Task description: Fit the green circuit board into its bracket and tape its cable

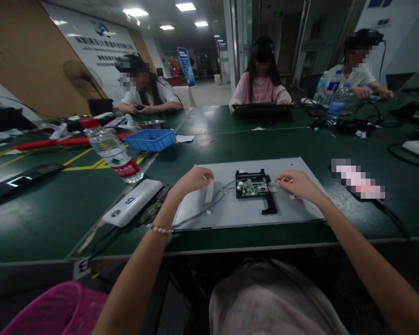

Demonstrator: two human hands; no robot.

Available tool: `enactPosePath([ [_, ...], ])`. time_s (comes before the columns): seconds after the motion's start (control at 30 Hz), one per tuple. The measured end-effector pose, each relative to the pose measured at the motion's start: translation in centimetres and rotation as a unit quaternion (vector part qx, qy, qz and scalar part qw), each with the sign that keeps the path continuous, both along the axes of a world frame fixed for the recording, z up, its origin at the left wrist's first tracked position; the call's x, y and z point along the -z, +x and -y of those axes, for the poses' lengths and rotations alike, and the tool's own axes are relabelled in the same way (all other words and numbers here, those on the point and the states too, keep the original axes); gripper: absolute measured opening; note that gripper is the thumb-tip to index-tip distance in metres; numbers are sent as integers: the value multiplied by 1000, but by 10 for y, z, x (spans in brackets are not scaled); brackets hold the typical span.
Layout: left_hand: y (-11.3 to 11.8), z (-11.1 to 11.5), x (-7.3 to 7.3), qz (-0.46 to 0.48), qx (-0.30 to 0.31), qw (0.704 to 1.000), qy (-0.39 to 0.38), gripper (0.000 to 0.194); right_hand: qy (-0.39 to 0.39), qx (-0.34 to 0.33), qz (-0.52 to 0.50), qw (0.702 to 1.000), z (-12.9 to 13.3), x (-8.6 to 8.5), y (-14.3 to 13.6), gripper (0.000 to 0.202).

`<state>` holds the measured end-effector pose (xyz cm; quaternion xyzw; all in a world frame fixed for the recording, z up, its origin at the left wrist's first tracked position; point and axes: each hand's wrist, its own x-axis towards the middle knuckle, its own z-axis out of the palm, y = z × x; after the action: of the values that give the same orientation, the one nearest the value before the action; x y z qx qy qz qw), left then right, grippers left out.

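A flat grey panel (226, 216) lies on the table before me. On it sits a black bracket (270, 204) with a green circuit board (253, 187) in it, and grey cables (212, 204) run from the board to the left. Above the panel's left part, my left hand (195, 180) is closed in a pinch on a white strip (209, 191) that hangs down. My right hand (296, 184) is close to the bracket's right side, thumb and fingertips pinched together. Whatever those fingers hold is too small to make out. A small pale tab (273, 189) shows just below them.
Left of the panel are a white power bank (134, 204), a water bottle (115, 153), glasses (153, 204) and a blue basket (152, 139). A phone-like object (358, 180) with a cable lies right. Several people sit across the table. A pink basket (59, 307) stands below its edge.
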<state>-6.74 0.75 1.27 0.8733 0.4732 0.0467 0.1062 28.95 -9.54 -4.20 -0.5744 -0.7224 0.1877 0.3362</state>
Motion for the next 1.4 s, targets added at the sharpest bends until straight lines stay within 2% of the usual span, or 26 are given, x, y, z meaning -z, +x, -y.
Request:
enactPosePath([
  [0.13,-4,4,-19,87,-27,996,12,26,20,2,-13,1000,-1,-2,2,18],
  [0.27,-10,15,-40,224,-40,974,-3,31,60,6,-23,998,1,-10,3,18],
  [0.37,-9,27,-46,268,-53,962,-1,30,94,8,-27,995,11,-18,-4,17],
  [0.5,4,39,-33,244,-62,968,7,28,110,-9,-40,993,32,-27,-32,17],
  [0.7,21,50,-2,113,-85,990,10,21,125,-82,-19,989,56,-29,-91,25],
  [0.83,23,68,1,92,-122,983,103,31,129,-151,56,979,64,-29,-122,35],
  [0.93,29,92,3,91,-111,977,158,28,140,-184,100,968,64,-27,-139,36],
  [1.07,39,117,19,41,-120,985,121,33,145,-197,143,959,64,-18,-153,36],
  [1.2,42,122,35,18,-134,986,94,33,121,-190,146,963,68,-7,-156,40],
  [1.4,47,123,36,-13,-135,985,107,31,102,-179,124,971,77,1,-158,53],
])
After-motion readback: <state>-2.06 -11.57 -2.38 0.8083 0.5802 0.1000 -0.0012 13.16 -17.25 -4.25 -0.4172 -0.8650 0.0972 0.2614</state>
